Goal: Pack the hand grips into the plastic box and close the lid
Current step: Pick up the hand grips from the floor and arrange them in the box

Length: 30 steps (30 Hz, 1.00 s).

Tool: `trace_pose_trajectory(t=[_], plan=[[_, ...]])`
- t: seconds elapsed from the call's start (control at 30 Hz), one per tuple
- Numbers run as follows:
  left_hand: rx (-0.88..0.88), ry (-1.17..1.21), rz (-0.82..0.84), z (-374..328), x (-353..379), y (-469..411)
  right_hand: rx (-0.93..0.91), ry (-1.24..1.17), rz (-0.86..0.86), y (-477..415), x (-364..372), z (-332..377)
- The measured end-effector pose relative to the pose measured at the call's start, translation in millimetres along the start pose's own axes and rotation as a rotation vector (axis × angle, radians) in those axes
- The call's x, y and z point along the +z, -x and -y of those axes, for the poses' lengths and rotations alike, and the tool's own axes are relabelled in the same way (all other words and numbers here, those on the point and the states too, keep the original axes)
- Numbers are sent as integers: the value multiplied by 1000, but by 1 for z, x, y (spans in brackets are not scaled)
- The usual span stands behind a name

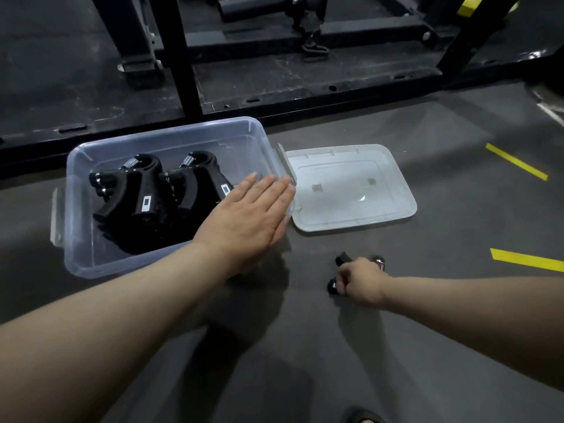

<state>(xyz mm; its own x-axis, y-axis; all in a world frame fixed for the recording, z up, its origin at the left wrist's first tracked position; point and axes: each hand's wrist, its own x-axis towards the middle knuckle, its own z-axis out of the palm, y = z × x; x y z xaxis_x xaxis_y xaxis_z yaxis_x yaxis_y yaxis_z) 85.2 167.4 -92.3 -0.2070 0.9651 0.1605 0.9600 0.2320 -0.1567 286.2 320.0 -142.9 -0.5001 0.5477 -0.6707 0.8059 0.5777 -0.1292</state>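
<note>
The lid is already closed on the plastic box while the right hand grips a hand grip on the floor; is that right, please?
Not quite: the head view shows the lid lying flat on the floor beside the open plastic box, not closed on it. The right hand does grip a hand grip on the floor.

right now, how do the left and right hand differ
The left hand lies flat with straight fingers over the box rim; the right hand is curled round a grip on the floor. The left is at the box, the right apart from it. Both are bare.
</note>
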Motion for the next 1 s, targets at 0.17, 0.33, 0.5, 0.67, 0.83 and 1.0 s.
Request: trace_pose_trajectory(t=[0.17, 0.33, 0.5, 0.67, 0.83, 1.0], plan=[[-6, 13, 1, 0, -2, 0, 305, -244, -175, 15, 21, 7], [-3, 28, -16, 1, -3, 0, 327, -406, -76, 10, 25, 14], [45, -12, -58, 10, -1, 10, 13, -71, -126, 16, 37, 14], [-45, 10, -24, 25, -8, 22, 186, 49, -111, 11, 44, 17], [-152, 49, -32, 31, -9, 27, -53, 342, -78, 5, 44, 15], [-250, 66, -44, 35, -10, 31, -34, 76, 11, -5, 25, 17]])
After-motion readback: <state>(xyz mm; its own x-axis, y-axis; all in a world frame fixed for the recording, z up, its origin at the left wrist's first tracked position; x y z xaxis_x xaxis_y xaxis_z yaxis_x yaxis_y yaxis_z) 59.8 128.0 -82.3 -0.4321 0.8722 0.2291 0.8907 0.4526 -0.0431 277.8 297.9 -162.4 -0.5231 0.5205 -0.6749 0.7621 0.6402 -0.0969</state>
